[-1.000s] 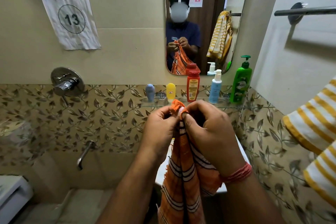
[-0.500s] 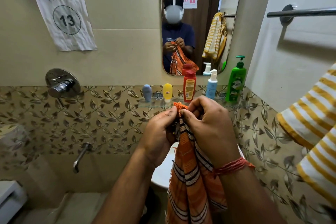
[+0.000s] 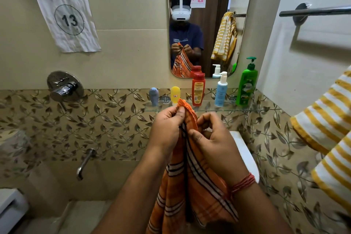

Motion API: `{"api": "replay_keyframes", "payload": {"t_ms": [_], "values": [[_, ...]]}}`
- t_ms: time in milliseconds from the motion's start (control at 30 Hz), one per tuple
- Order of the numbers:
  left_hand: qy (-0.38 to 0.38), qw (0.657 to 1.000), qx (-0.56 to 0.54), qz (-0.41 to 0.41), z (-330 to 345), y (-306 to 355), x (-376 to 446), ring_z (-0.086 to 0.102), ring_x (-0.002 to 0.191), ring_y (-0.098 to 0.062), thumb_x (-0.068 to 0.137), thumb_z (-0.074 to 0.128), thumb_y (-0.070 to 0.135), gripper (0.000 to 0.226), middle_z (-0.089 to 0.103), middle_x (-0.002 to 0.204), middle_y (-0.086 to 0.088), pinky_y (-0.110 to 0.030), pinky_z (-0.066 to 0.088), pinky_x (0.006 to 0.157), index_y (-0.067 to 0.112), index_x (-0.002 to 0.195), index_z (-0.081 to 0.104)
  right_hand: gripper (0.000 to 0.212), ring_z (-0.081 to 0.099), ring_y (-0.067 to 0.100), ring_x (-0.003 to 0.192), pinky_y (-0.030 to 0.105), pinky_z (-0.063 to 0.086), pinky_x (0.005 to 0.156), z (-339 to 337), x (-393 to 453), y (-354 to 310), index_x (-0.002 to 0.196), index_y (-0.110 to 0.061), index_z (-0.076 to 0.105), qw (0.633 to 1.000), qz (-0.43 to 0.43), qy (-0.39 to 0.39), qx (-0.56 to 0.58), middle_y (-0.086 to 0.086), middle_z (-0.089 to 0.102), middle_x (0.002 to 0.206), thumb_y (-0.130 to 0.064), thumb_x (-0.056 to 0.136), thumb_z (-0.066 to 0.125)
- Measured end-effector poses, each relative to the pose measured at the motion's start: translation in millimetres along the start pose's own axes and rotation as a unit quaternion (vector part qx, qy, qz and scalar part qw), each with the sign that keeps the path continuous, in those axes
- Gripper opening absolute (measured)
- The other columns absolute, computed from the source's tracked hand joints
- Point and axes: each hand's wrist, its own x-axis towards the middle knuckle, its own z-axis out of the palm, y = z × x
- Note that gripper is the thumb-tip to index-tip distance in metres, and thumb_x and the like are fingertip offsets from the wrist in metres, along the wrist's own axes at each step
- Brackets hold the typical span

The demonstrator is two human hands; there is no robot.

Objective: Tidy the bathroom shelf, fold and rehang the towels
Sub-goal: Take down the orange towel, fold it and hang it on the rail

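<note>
The left hand (image 3: pixel 167 129) is pinching the top corner of an orange cotton towel with black-and-white stripes (image 3: pixel 191 192) between thumb and fingertips, closed tight on the cloth. The right hand (image 3: pixel 212 144) is sitting just beside it at three o'clock, its fingers curled and half closed, thumb pressing the towel's edge lower down; whether the curled fingers are also gripping cloth I cannot tell. The towel is hanging straight down from the two hands toward six o'clock, bunched lengthwise, in front of the glass wall shelf (image 3: pixel 224 110).

The step in hand seems to be the folding: the person appears to be finding and matching corners. The next move probably calls for the right hand working along the top hem to the far corner, so the cloth can be spread flat and doubled before going to the chrome towel rail (image 3: pixel 319 11) at two o'clock.

Counting: two towels are showing, the orange one and a yellow-and-white striped terry towel (image 3: pixel 326 125) hanging at three o'clock. Five containers are standing on the shelf: a small grey-blue tube (image 3: pixel 153 96), a small yellow tube (image 3: pixel 175 94), a red plastic bottle (image 3: pixel 198 89), a pale blue pump bottle (image 3: pixel 221 91) and a green pump bottle (image 3: pixel 247 83). There is one rail, and one oblong wall mirror (image 3: pixel 210 23) is hanging at twelve o'clock.
</note>
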Motion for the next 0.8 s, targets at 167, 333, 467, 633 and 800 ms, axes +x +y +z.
{"api": "replay_keyframes", "payload": {"t_ms": [167, 333, 467, 633, 800], "values": [[0.074, 0.997, 0.002, 0.031, -9.0, 18.9, 21.0, 0.066, 0.066, -0.021, 0.105, 0.048, 0.030, 0.030, 0.067, 0.076, -0.007, -0.038, 0.060, 0.065, 0.011, 0.099, 0.070, 0.012, 0.061, 0.005, 0.077, 0.027, 0.052, 0.072, 1.8, -5.7, 9.7, 0.096, -0.026, 0.061, 0.997, 0.003, -0.077, -0.004, -0.010, 0.063, 0.084, -0.016, 0.092, 0.066], [0.161, 0.984, -0.023, 0.074, -25.5, 40.6, 49.3, 0.067, 0.063, -0.017, 0.103, 0.053, 0.029, 0.026, 0.068, 0.068, 0.002, -0.043, 0.061, 0.075, 0.021, 0.087, 0.072, 0.019, 0.069, 0.010, 0.096, 0.034, 0.058, 0.087, -4.8, -9.8, 11.5, 0.112, -0.022, 0.065, 0.962, 0.031, -0.271, 0.010, -0.002, 0.071, 0.105, -0.014, 0.094, 0.064], [0.220, 0.969, -0.027, 0.108, -49.7, 52.7, 77.4, 0.068, 0.069, -0.021, 0.101, 0.055, 0.028, 0.029, 0.067, 0.070, 0.003, -0.040, 0.059, 0.077, 0.019, 0.078, 0.071, 0.011, 0.066, 0.012, 0.090, 0.041, 0.056, 0.081, -6.3, -10.7, 21.6, 0.105, -0.021, 0.064, 0.952, -0.009, -0.289, -0.095, -0.003, 0.069, 0.099, -0.021, 0.095, 0.062], [0.287, 0.949, -0.016, 0.132, -87.2, 51.9, 104.9, 0.049, 0.053, -0.002, 0.102, 0.054, 0.020, 0.033, 0.055, 0.062, 0.013, -0.021, 0.044, 0.059, 0.019, 0.070, 0.062, 0.009, 0.058, 0.008, 0.072, 0.033, 0.049, 0.064, -25.1, 0.1, 17.4, 0.086, -0.024, 0.057, 0.922, -0.088, -0.285, -0.246, -0.008, 0.063, 0.080, -0.028, 0.094, 0.060], [0.309, 0.944, -0.023, 0.115, -116.5, 38.3, 114.0, 0.044, 0.051, 0.000, 0.101, 0.054, 0.017, 0.038, 0.050, 0.055, 0.019, -0.021, 0.039, 0.058, 0.020, 0.063, 0.060, 0.010, 0.052, 0.005, 0.088, 0.030, 0.050, 0.079, -57.2, 14.4, 1.5, 0.096, -0.032, 0.060, 0.880, -0.123, -0.255, -0.382, -0.012, 0.057, 0.096, -0.039, 0.096, 0.052]]}}
